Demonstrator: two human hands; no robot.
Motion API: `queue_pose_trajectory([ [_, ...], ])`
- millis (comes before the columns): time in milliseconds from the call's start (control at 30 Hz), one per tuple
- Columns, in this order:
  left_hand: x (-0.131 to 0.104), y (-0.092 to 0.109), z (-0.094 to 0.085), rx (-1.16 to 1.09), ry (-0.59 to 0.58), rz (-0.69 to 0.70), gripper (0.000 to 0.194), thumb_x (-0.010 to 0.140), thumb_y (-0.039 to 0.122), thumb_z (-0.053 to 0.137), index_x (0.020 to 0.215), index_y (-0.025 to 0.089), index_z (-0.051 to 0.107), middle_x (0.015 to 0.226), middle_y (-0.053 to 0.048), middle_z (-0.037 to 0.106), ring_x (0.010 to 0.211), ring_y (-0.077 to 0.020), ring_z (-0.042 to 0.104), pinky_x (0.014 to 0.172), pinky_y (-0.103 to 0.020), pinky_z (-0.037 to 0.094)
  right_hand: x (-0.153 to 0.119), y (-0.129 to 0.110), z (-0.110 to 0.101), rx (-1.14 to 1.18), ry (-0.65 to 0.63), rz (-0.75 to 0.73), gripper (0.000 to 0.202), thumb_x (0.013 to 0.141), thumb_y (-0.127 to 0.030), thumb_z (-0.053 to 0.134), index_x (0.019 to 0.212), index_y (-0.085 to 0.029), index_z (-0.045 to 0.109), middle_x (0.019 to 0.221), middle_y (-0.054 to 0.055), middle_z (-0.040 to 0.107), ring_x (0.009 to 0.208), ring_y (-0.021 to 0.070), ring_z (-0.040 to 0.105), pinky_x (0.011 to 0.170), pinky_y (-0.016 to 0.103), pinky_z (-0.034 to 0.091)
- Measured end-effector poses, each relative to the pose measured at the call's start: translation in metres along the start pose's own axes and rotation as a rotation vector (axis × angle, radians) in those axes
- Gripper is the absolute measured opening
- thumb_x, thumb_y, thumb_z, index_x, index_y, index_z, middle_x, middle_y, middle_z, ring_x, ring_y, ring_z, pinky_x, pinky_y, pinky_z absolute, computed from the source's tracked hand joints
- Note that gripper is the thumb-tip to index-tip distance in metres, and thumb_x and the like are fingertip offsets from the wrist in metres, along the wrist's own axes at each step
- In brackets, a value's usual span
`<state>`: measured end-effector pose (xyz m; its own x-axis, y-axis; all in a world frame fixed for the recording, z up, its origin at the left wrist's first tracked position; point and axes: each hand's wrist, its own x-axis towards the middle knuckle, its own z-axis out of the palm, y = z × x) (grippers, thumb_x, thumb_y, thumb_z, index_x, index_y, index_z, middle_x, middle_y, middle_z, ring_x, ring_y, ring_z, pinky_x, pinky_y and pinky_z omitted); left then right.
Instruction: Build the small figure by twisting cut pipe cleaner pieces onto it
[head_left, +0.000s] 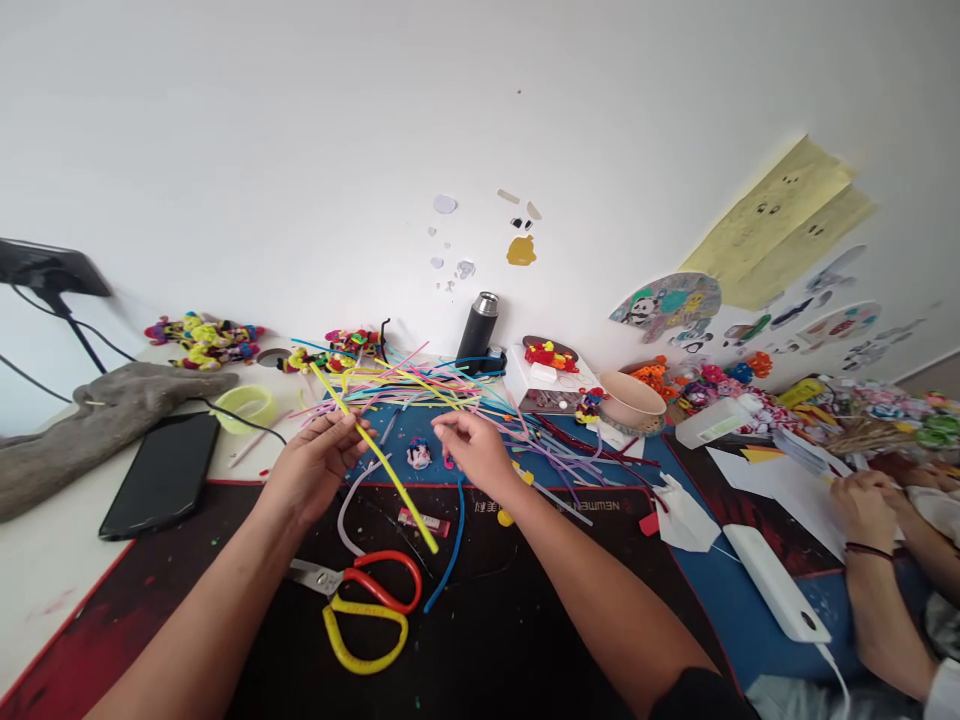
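Observation:
My left hand pinches a yellow pipe cleaner, which slants from upper left to lower right. To its right, my right hand has its fingers curled with thumb and fingertips close together; anything between them is too small to make out. A small figure with a dark and white pattern lies on the mat between the hands. Below them are a blue pipe cleaner, a pale lilac one, a small red and white packet and scissors with one red and one yellow handle.
Many coloured pipe cleaners lie across the back, before a black flask. At left are a phone and a yellow-green ring. A white device lies right, near another person's hands.

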<state>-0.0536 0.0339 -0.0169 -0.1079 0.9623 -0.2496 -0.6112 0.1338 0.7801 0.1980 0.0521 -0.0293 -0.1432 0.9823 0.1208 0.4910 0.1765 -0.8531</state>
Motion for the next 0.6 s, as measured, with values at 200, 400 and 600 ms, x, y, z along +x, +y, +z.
queue_pose_trajectory([
  [200, 0.009, -0.006, -0.006, -0.069, 0.034, 0.037, 0.026, 0.077, 0.01, 0.092, 0.072, 0.017, 0.068, 0.075, 0.003, 0.071, 0.067, -0.0092, 0.072, 0.072, -0.018, 0.067, -0.047, -0.006, 0.026, 0.196, -0.061, -0.13, 0.028, 0.101, -0.04, 0.074, 0.124, -0.027, 0.08, 0.083, 0.0, 0.073, 0.07, 0.0166, 0.065, 0.066, 0.028, 0.05],
  [400, 0.012, -0.012, -0.012, -0.063, 0.015, 0.083, 0.029, 0.076, 0.012, 0.097, 0.073, 0.016, 0.069, 0.078, 0.004, 0.073, 0.07, -0.0084, 0.071, 0.079, -0.02, 0.069, -0.049, -0.008, 0.031, 0.545, 0.009, -0.035, 0.032, 0.097, -0.046, 0.08, 0.118, -0.023, 0.079, 0.074, -0.003, 0.067, 0.049, 0.0103, 0.049, 0.047, 0.025, 0.04],
  [600, 0.013, -0.008, -0.012, -0.08, 0.06, 0.128, 0.029, 0.078, 0.008, 0.096, 0.073, 0.016, 0.069, 0.079, 0.005, 0.076, 0.071, -0.0074, 0.073, 0.081, -0.02, 0.069, -0.044, -0.012, 0.027, 0.61, -0.054, -0.029, 0.028, 0.095, -0.042, 0.082, 0.117, -0.024, 0.079, 0.075, -0.004, 0.069, 0.045, 0.0085, 0.05, 0.045, 0.024, 0.041],
])
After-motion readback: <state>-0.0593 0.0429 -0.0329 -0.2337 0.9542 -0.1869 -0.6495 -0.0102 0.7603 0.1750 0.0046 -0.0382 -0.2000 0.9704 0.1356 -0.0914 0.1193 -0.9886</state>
